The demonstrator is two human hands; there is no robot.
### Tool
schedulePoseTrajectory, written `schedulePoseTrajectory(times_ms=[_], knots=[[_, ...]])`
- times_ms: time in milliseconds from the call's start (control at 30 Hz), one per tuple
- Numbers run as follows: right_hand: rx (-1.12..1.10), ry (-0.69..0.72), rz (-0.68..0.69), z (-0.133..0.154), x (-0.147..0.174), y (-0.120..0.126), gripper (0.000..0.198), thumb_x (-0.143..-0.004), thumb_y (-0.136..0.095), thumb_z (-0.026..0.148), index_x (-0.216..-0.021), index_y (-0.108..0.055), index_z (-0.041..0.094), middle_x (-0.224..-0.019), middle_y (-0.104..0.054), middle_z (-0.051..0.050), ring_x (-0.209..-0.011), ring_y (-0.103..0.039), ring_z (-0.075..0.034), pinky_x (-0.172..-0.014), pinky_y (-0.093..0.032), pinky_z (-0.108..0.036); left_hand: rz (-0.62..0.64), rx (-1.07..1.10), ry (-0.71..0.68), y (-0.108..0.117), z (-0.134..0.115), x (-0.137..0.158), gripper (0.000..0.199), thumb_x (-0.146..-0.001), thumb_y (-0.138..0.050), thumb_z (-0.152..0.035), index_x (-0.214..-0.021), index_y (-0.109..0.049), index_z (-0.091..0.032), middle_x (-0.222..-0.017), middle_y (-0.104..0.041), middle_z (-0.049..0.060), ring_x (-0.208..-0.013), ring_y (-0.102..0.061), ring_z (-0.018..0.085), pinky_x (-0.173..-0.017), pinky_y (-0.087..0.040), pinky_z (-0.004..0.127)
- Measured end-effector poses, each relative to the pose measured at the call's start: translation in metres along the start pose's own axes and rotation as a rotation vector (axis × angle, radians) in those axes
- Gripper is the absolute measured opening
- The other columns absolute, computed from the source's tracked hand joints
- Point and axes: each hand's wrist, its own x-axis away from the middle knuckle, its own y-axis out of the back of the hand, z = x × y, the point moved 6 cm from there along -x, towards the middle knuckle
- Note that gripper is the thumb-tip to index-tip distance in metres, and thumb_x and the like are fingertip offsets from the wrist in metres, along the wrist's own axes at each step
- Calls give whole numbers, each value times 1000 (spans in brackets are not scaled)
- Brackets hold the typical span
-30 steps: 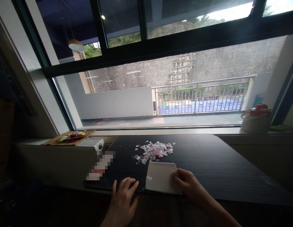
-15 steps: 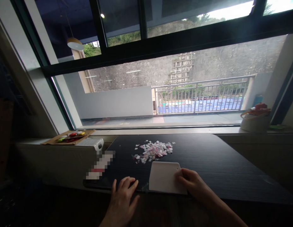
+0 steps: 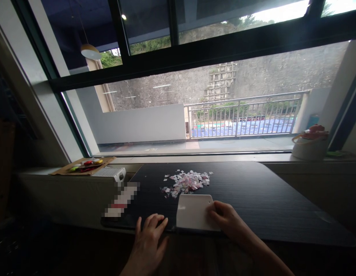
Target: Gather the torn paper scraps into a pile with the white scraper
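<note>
My right hand (image 3: pixel 228 219) grips the right side of a flat white plate-like sheet with a small hole near its corner, a plastic scraper (image 3: pixel 193 212) by its look. The scraper is over the front edge of the dark table (image 3: pixel 252 191), just in front of a heap of small pale paper scraps (image 3: pixel 187 182). Some pinkish pieces show in the heap, and a few lie loose around it. To the left, my left hand (image 3: pixel 150 235) rests at the table's front edge with its fingers spread, holding nothing. A gap separates it from the scraper.
A blurred-out flat item (image 3: pixel 122 201) lies at the table's left edge. Beyond it are a white radiator (image 3: pixel 110 173) and cardboard (image 3: pixel 61 170) with colourful bits. On the sill at right stands a white bucket (image 3: pixel 310 145). A large window (image 3: pixel 155 128) closes the far side.
My right hand has shifted the scraper a little to the left and slightly away from me, toward the scraps. My left hand has stayed nearly still.
</note>
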Motion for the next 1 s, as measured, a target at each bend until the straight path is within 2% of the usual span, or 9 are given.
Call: schedulePoseTrajectory(times_ms=[233,367,467,600,700,767,900,1000], knots=[[13,6,36,5,3,0,15,-71,-55,31,-66,-54,16,-63,-54,2,-59,-47,-13,-53,-37,-24,-1,10,-21,1,-1,0,42,-82,-47,-21,-122,-55,-30,-126,-58,7,-122,-46,25,-106,-22,62],[56,68,-29,11,3,-2,20,-72,-55,33,-61,-47,18,-58,-43,5,-56,-39,-11,-50,-32,-23,-10,-1,-15,0,2,0,43,-81,-48,-20,-121,-56,-31,-126,-58,6,-122,-46,25,-106,-21,61],[76,73,12,15,6,-6,23,-74,-54,33,-60,-44,19,-57,-39,6,-55,-36,-10,-48,-29,-22,-19,-9,-27,0,2,-1,41,-81,-49,-23,-120,-57,-31,-124,-59,6,-120,-48,26,-105,-24,62],[40,61,46,16,8,2,20,-74,-56,32,-62,-48,18,-58,-44,5,-56,-40,-10,-50,-33,-22,-71,-35,-41,6,-2,-1,38,-80,-51,-23,-117,-60,-30,-119,-62,6,-118,-49,28,-103,-26,63],[-29,54,-34,9,4,17,19,-70,-58,34,-65,-54,16,-60,-52,3,-57,-47,-12,-52,-38,-24,-105,-26,-62,13,-12,-2,38,-78,-51,-15,-111,-63,-29,-110,-67,5,-117,-50,27,-103,-23,66],[-76,47,-103,2,0,24,22,-69,-60,37,-68,-58,15,-63,-58,0,-60,-51,-14,-54,-42,-26,-85,-2,-101,16,-23,-3,37,-77,-50,-12,-106,-65,-30,-103,-69,3,-116,-51,27,-104,-21,67],[-113,31,-164,-8,-4,25,24,-69,-61,39,-71,-62,15,-68,-63,-2,-66,-56,-17,-58,-45,-27,-54,17,-137,22,-41,-7,31,-73,-53,-10,-92,-68,-28,-93,-69,1,-110,-54,27,-103,-18,69],[-93,33,-172,-8,-3,22,22,-70,-59,37,-71,-62,15,-69,-63,-2,-68,-57,-18,-59,-44,-27,-70,10,-138,22,-45,-9,25,-72,-55,-11,-88,-67,-27,-91,-68,1,-107,-55,27,-104,-17,70]])
